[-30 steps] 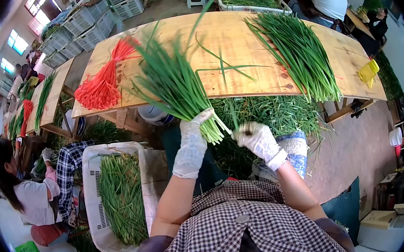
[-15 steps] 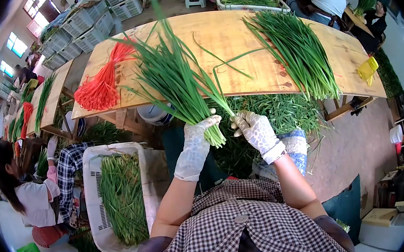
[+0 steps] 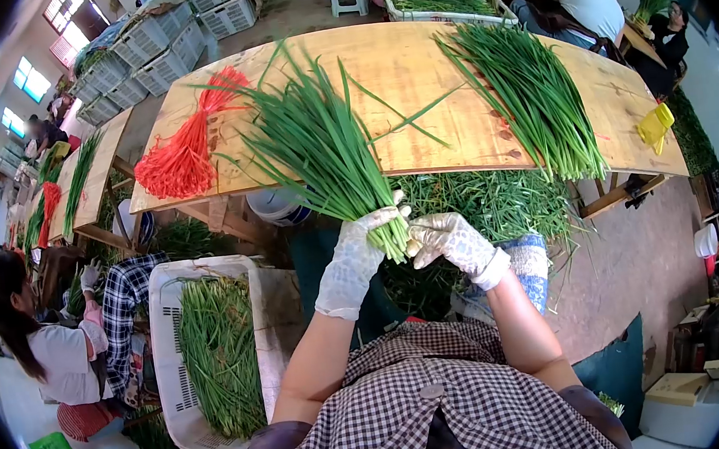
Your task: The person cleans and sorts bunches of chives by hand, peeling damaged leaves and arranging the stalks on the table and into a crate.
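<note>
My left hand, in a whitish glove, is closed round the lower stems of a bunch of long green leaves. The leaves fan up over the front edge of the wooden table. My right hand, gloved too, is beside the cut stem ends with its fingers pressed together; what its fingertips pinch, if anything, is too small to make out. A larger pile of the same greens lies on the table's right part. Red ties are heaped at its left.
A white crate of greens stands at my left, near a seated person. Loose greens lie under the table. A yellow object is at the table's right end. Other people sit behind the table.
The stems that my right hand held apart from the bunch have come in against it. My right hand has moved left, close to my left hand.
</note>
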### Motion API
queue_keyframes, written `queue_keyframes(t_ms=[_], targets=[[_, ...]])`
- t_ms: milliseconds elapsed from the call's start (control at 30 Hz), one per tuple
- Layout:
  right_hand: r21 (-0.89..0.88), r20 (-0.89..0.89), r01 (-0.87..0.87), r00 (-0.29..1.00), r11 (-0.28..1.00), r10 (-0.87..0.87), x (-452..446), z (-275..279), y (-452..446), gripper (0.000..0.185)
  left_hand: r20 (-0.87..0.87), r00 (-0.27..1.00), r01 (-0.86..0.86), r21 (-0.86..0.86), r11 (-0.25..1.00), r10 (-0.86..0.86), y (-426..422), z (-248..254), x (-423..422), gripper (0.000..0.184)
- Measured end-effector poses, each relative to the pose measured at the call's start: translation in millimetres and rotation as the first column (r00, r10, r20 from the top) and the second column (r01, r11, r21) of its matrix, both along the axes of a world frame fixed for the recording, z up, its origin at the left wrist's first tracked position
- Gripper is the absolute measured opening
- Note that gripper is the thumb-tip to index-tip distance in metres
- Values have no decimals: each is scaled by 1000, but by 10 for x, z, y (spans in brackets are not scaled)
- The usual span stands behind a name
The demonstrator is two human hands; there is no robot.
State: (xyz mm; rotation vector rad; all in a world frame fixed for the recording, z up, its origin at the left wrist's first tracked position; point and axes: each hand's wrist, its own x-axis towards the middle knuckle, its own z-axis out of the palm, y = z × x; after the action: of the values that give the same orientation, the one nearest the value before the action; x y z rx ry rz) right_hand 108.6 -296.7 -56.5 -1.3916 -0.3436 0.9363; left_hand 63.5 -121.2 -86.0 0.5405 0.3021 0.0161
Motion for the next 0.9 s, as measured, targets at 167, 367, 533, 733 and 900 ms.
queue_keyframes(t_ms=[167,367,533,733,900], targets=[[-183,622,507,724,843,-300,26,27,-22,14,-57,993,-85,225,971,101,14,-79,55,34],[-42,493,385,811,922,-316,-131,-240,74,13,-191,958,-149,301,942,213,-56,-152,100,26],[199,-399,229,907,953,-135,9,-418,-15,21,-36,996,-74,222,972,84,-61,-137,-23,26],[-326,144,-277,930,904,337,-285,-619,38,18,162,980,-146,205,968,113,-36,60,-125,32],[-84,597,92,802,992,-24,-38,-49,35,61,240,970,-239,932,274,33,269,654,96,38]])
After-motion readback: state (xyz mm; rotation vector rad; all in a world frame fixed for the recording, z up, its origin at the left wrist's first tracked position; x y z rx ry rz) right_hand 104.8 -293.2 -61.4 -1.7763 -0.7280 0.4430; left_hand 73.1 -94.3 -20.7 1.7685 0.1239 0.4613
